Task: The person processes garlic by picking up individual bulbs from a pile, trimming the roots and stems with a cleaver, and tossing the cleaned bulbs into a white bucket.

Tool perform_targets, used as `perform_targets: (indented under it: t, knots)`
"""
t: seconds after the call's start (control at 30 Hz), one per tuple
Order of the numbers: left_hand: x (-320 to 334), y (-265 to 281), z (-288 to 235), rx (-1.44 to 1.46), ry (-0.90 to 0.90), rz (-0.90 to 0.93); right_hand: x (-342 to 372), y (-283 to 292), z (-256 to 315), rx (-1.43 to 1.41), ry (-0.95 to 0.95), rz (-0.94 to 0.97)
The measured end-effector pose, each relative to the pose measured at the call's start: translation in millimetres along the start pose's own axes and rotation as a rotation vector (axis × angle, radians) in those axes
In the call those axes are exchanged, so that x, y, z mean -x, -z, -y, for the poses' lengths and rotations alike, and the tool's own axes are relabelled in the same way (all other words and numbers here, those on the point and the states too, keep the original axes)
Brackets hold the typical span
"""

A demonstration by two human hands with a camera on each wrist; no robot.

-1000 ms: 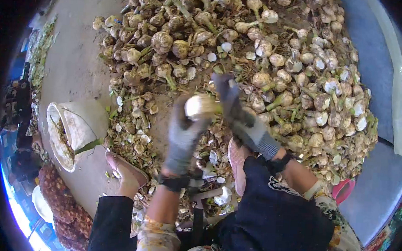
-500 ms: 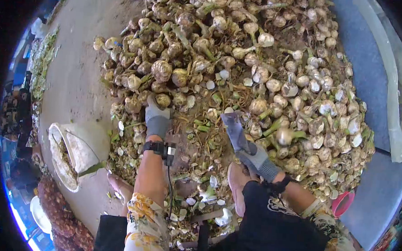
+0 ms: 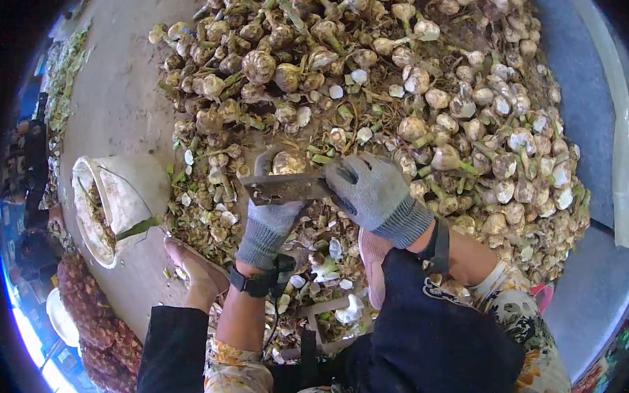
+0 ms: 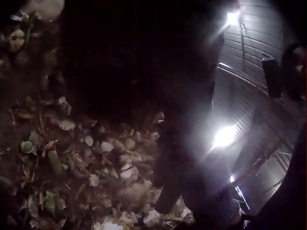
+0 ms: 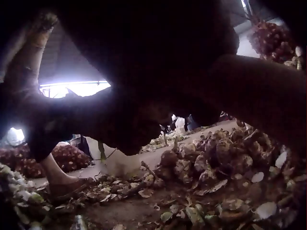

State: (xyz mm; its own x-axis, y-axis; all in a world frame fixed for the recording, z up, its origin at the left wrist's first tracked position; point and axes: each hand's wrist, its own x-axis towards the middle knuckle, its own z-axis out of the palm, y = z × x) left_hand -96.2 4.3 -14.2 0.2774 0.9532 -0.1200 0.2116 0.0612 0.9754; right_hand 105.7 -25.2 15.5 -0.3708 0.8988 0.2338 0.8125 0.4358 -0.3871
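Note:
In the head view the gloved left hand [image 3: 274,219] grips a garlic bulb [image 3: 288,164], its fingers around the bulb's left and lower sides. The gloved right hand [image 3: 380,194] has its fingers curled round the handle end of a flat, dark-stained blade [image 3: 286,188]. That blade lies across the front of the left hand, just below the bulb; whether it touches the bulb cannot be told. Both wrist views are very dark, and the hands' work is hidden in them.
A large heap of garlic bulbs [image 3: 501,163] spreads ahead and to the right. Trimmings [image 3: 217,220] litter the ground around the shoes. A white bucket [image 3: 140,191] lies tipped at left, near red net sacks [image 3: 98,320]. A pink container [image 3: 542,297] is at right.
The left hand has come back from the heap with a bulb, toward the right hand. The right hand has turned its blade leftward across the left hand. An earlier bulb flew off onto the right heap.

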Motion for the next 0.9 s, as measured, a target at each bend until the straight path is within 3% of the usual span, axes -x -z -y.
perform_targets:
  t: [0.1, 0.2, 0.23, 0.27, 0.3, 0.33, 0.4, 0.43, 0.53, 0.57, 0.6, 0.63, 0.7, 0.77, 0.8, 0.83, 0.87, 0.9]
  knots:
    - [4.4, -7.4, -11.4, -0.01, -0.021, -0.019, 5.5, 0.4, 1.8, 0.032, -0.042, 0.05]
    - [6.1, -18.8, -43.5, 0.239, 0.313, -0.048, 17.8, -23.2, -23.0, 0.014, -0.1, 0.031]
    - [13.8, -20.0, -63.9, 0.282, 0.307, -0.019, 26.3, -30.0, -37.4, -0.008, -0.269, 0.119]
    - [20.6, -26.0, -49.4, 0.344, 0.183, -0.079, 36.4, -36.9, -54.5, -0.029, -0.443, 0.199]
    - [18.1, -26.0, -45.7, 0.313, 0.202, -0.084, 41.5, -36.4, -63.0, -0.059, -0.602, 0.297]
    - [20.7, -21.4, -42.3, 0.272, 0.237, -0.097, 51.2, -38.8, -62.3, -0.097, -0.589, 0.255]
    - [13.4, -12.8, -11.3, -0.036, 0.114, -0.125, 57.0, -20.2, -50.6, -0.155, -0.598, 0.119]
    - [-0.2, -13.5, -8.2, -0.182, 0.027, -0.145, 47.3, -8.2, -44.7, -0.201, -0.674, 0.26]
    - [-1.5, -31.6, -27.6, 0.228, 0.144, -0.215, 58.3, -29.5, -35.7, -0.723, -0.761, -0.029]
    - [-4.7, -36.1, -50.4, 0.461, 0.263, -0.054, 74.9, -69.1, -39.2, -0.894, -0.803, -0.152]
    - [-4.9, -58.5, -57.6, 0.304, 0.151, -0.024, 75.7, -73.0, -31.2, -0.963, -0.66, -0.236]
    - [-5.6, -74.2, -68.2, 0.454, 0.112, 0.1, 75.9, -76.1, -20.3, -1.025, -0.515, -0.316]
    - [-10.3, -100.0, -70.1, 0.03, -0.225, 0.182, 86.2, -92.4, -28.3, -1.069, -0.501, -0.222]
    - [-36.3, -93.3, -46.7, -0.36, -0.402, 0.158, 114.0, -90.3, -47.7, -1.056, -0.793, 0.077]
    - [-65.3, -74.8, -23.3, -0.507, -0.428, 0.117, 108.2, -60.0, -45.8, -1.048, -0.943, 0.185]
    - [-81.4, -53.1, -19.9, -0.915, -0.108, 0.085, 105.5, -48.9, -53.8, -1.146, -1.031, 0.118]
    - [-97.2, -33.0, 3.5, -1.289, -0.065, 0.05, 110.0, -42.8, -58.2, -1.246, -1.124, 0.06]
    - [-114.4, -9.0, 29.9, -1.386, -0.147, 0.049, 113.6, -43.2, -58.7, -1.259, -1.106, 0.05]
